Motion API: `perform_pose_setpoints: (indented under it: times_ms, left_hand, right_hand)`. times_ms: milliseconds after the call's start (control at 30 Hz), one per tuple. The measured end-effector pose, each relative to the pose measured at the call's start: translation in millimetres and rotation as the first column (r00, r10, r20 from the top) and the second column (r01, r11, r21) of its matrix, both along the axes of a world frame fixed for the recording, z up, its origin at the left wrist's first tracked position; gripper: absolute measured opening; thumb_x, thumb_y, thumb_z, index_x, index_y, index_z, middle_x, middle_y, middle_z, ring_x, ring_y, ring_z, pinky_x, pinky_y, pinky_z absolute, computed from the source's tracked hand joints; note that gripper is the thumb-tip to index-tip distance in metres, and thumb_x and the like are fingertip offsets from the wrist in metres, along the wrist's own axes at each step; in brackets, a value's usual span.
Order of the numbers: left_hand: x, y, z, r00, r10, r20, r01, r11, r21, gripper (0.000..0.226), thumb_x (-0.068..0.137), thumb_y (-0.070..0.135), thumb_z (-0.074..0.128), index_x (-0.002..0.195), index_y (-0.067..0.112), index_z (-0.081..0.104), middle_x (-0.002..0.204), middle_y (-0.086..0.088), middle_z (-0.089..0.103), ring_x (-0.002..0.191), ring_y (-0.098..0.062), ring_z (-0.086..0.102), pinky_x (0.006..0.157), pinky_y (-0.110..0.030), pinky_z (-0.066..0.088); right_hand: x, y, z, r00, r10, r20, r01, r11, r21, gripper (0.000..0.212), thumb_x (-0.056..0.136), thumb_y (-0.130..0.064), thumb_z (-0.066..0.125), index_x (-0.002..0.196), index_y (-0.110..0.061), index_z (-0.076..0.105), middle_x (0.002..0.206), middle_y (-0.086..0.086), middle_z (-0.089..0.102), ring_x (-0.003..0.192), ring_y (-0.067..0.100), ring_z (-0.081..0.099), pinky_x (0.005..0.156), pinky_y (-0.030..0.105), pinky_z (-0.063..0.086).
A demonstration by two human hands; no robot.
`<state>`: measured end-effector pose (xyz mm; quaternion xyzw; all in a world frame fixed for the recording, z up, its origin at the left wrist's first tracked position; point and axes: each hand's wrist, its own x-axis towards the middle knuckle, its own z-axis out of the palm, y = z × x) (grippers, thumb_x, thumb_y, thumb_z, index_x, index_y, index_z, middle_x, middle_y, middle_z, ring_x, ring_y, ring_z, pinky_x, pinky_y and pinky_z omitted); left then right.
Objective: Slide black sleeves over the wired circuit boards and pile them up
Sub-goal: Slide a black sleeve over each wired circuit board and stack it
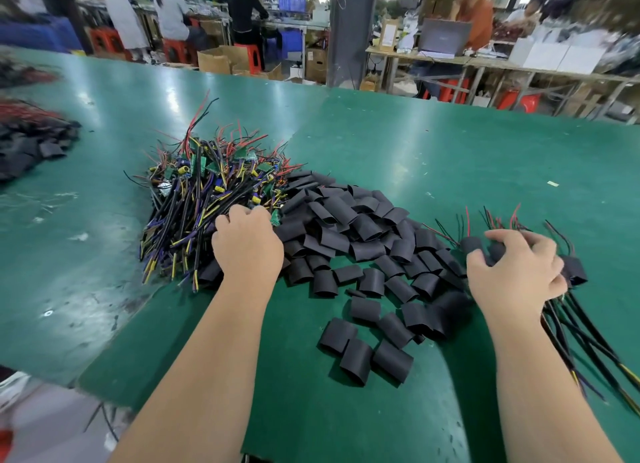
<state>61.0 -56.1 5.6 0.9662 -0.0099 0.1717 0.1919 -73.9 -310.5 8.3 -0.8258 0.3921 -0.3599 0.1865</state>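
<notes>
Where the green table [450, 144] ends at the lower left of the frame, its near edge curves away and pale floor [41, 421] shows beyond it. Bare green surface lies open at the upper right and at the left of the frame. Two bare hands reach in from the bottom. One tangled pile of wired circuit boards [207, 185] sits left of centre, red, black and yellow wires fanning out. Touching its right side is one heap of black sleeves [346, 227], far too many to count, with three loose sleeves [356, 355] lying side by side nearest the viewer. One blurred dark pile [31, 144] lies at the far left. The left hand [247, 246] rests where boards and sleeves meet, fingers curled down into the wires; whether it grips anything cannot be told. The right hand [516, 272], at the right of the frame, is closed around a bundle of sleeved boards [575, 272], their wires trailing toward the lower right corner.
</notes>
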Motion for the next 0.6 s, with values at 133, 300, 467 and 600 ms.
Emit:
perform_pose_setpoints:
  times_ms: [133, 300, 467, 600]
  left_hand:
    - [3, 2, -2, 1.000, 0.024, -0.007, -0.024, 1.000, -0.021, 0.025, 0.092, 0.011, 0.054, 0.115, 0.017, 0.060, 0.117, -0.011, 0.056, 0.112, -0.034, 0.042, 0.084, -0.039, 0.036]
    - [7, 4, 1, 0.987, 0.063, 0.145, -0.058, 0.998, -0.040, 0.022, 0.093, 0.018, 0.055, 0.106, 0.027, 0.070, 0.103, -0.001, 0.066, 0.102, -0.027, 0.052, 0.084, -0.036, 0.020]
    - [-1, 2, 12, 0.886, -0.067, 0.460, 0.239, 0.915, -0.326, 0.019, 0.091, 0.009, 0.059, 0.102, 0.017, 0.071, 0.101, 0.001, 0.070, 0.090, -0.021, 0.063, 0.085, -0.034, 0.035]
    - [-9, -6, 20, 0.718, -0.177, 0.673, 0.533, 0.762, -0.368, 0.017, 0.087, -0.003, 0.062, 0.103, 0.002, 0.067, 0.098, -0.003, 0.068, 0.091, -0.019, 0.064, 0.083, -0.024, 0.049]
  right_hand:
    - [0, 5, 2, 1.000, 0.022, 0.004, -0.022, 0.999, 0.029, 0.027, 0.082, -0.012, 0.063, 0.108, -0.015, 0.068, 0.129, 0.013, 0.046, 0.120, 0.037, 0.037, 0.103, 0.047, 0.023]
    - [-1, 13, 5, 0.998, 0.050, 0.029, -0.051, 0.997, 0.055, 0.024, 0.082, -0.009, 0.063, 0.105, -0.013, 0.070, 0.128, 0.012, 0.047, 0.119, 0.036, 0.038, 0.102, 0.046, 0.023]
    - [-3, 20, 10, 0.987, 0.100, 0.127, -0.104, 0.994, 0.024, 0.026, 0.082, -0.008, 0.061, 0.105, -0.017, 0.068, 0.121, 0.009, 0.051, 0.111, 0.032, 0.043, 0.097, 0.040, 0.028]
    - [-1, 36, 18, 0.891, 0.272, 0.363, -0.399, 0.850, 0.344, 0.024, 0.083, 0.001, 0.057, 0.099, -0.015, 0.067, 0.092, 0.007, 0.068, 0.074, 0.016, 0.062, 0.072, 0.030, 0.049]
